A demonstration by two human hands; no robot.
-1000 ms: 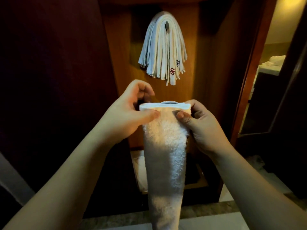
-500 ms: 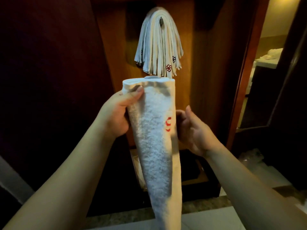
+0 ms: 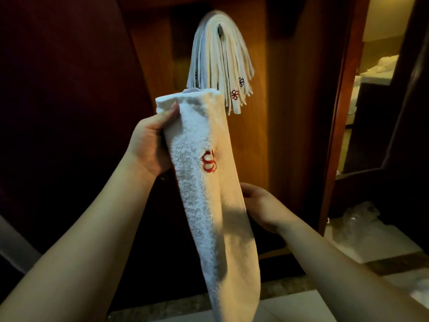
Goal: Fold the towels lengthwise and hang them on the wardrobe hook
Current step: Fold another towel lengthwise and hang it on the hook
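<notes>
A white towel [image 3: 209, 194], folded lengthwise into a long strip with a red embroidered emblem, hangs down in front of me. My left hand [image 3: 151, 145] grips its top end, thumb pressed on the front. My right hand [image 3: 260, 205] is lower, behind the strip's right edge, fingers partly hidden by the cloth. Above and behind, several folded towels [image 3: 220, 61] drape over the wardrobe hook [image 3: 219, 27] on the wooden panel.
The wooden wardrobe back panel [image 3: 278, 112] faces me, with a dark door [image 3: 69, 89] at left. A doorway at right opens to a lit room with bedding [image 3: 380, 66]. Crumpled plastic [image 3: 357, 217] lies on the pale floor at lower right.
My left hand has lifted the towel's top end higher, toward the hook. My right hand let go of the top and slid down behind the strip. The red emblem turned into view.
</notes>
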